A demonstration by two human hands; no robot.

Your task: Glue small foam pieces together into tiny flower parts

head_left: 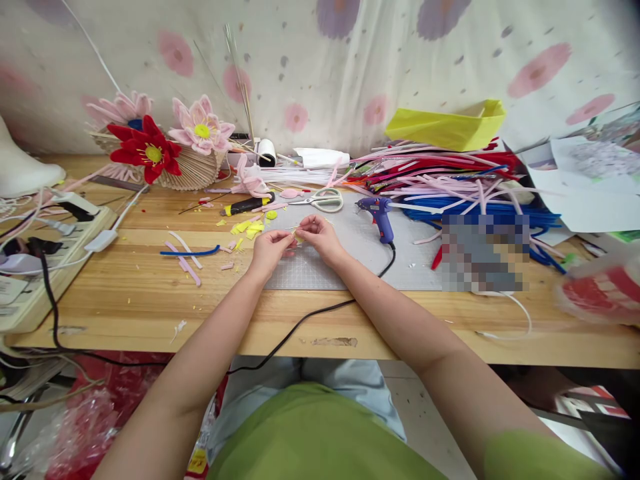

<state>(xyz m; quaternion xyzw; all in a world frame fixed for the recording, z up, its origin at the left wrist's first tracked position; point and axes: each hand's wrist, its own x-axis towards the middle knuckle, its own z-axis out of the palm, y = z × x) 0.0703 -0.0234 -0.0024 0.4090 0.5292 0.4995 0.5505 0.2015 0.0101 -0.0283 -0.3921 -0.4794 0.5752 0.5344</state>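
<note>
Two hands pinching one small yellow piece over the grey mat

Far left you have the power strip (47, 250) with its cables, then the red flower (147, 153) and pink flower (201, 128) at the back of the wooden table (150, 300). Loose blue and pink stem offcuts (187, 253) lie just left of your work.

Your left hand (270, 252) has thumb and fingers pressed together on the near end of the yellow piece (298, 235); your right hand (320, 237) pinches the other end — both closed on it, held just above the cutting mat (350, 267). The piece is too small to tell its shape.

To do this well, I'd judge: keep both pinches right at the tips, hands touching for steadiness, and work low over the mat so a dropped bit lands among the yellow scraps (250, 228), not the floor. Scissors (323, 199) sit just beyond your fingers; glue gun (380, 215) is near your right hand — mind its nozzle and cord. Further right, the pile of pipe cleaners (450, 180).
</note>
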